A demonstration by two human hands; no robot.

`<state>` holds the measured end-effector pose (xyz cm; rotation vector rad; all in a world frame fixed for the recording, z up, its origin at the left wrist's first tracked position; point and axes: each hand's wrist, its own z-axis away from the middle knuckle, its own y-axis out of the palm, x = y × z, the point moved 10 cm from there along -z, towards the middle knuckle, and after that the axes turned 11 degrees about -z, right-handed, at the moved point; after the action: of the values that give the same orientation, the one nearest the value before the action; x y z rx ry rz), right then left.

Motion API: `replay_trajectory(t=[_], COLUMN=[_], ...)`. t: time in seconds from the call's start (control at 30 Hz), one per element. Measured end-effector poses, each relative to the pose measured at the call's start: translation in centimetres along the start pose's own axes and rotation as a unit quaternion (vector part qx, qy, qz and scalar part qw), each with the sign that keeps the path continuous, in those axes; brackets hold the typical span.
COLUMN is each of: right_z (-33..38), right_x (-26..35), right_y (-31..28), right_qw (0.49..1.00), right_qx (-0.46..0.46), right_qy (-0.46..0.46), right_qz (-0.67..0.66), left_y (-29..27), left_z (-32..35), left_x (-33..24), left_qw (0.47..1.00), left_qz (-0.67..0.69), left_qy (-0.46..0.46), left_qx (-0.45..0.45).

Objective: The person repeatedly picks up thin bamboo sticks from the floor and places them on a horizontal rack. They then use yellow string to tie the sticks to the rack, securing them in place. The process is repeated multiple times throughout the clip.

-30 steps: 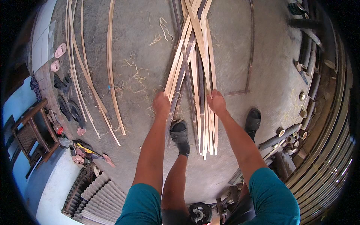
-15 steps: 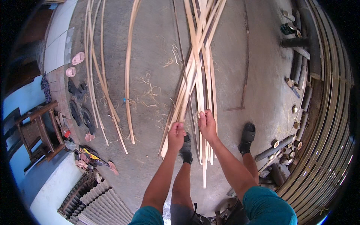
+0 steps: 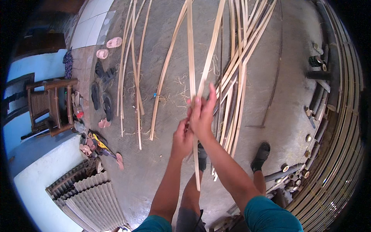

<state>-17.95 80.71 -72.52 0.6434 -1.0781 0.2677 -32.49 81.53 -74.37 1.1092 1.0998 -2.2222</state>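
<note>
Holding pale strips [image 3: 191,50], hands [image 3: 203,120] together, right grip unclear, tip [image 3: 198,186] jutting below, floor [image 3: 145,174] leftward

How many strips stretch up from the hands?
2 visible: one strip nearly straight up, another strip slanting right. More may hide behind the left hand and right hand.

Pale cream-tan strips [image 3: 191,58] at centre; the pile [image 3: 243,73] right of them is tan, streaked dark brown. Floor [image 3: 297,85]: mottled grey. Sleeves [image 3: 266,210] at the bottom: plain teal. Shorts [image 3: 187,220]: dark grey. Upper left, slippers [image 3: 114,42] pale pink and tiles [image 3: 88,33] white with grey lines. Left edge, wall [image 3: 48,63] light blue and chair [image 3: 52,84] brown. Lower left, sheets [image 3: 91,197] in grey ridged stripes. Lower right, slats [image 3: 313,205] striped brown and dark. Left of centre, a tie [image 3: 155,95], bright blue.
</note>
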Motion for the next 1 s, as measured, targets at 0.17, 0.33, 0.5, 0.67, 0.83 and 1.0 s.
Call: replay_trajectory(t=[0.17,0.33,0.5,0.67,0.83,1.0], right_z=[-5.3,-1.8,6.6,9.2,6.5,5.8], right_x=[-0.8,-8.3,-22.4,-33.1,-30.9,-34.7], right_y=[6.1,9.6,3.7,-14.9,-28.4,-30.9], right_qw=[0.996,0.999,0.964,0.936,0.846,0.834], right_qx=[-0.057,-0.006,0.097,0.021,-0.136,0.017], right_qy=[-0.068,0.033,0.165,0.120,0.083,0.173], right_qz=[-0.028,-0.005,0.187,0.330,0.509,0.524], left_y=[-4.3,-7.8,-6.7,-9.1,-11.4,-11.9], left_z=[-0.4,0.4,8.9,17.9,24.4,25.5], left_x=[0.4,10.7,25.8,39.2,48.7,51.2], left_qw=[0.987,0.994,0.965,0.923,0.918,0.887], left_qz=[0.080,-0.001,0.035,0.024,-0.051,-0.139], left_qy=[-0.130,-0.108,-0.243,-0.371,-0.372,-0.409], left_qx=[0.058,-0.001,0.088,0.098,0.129,0.162])
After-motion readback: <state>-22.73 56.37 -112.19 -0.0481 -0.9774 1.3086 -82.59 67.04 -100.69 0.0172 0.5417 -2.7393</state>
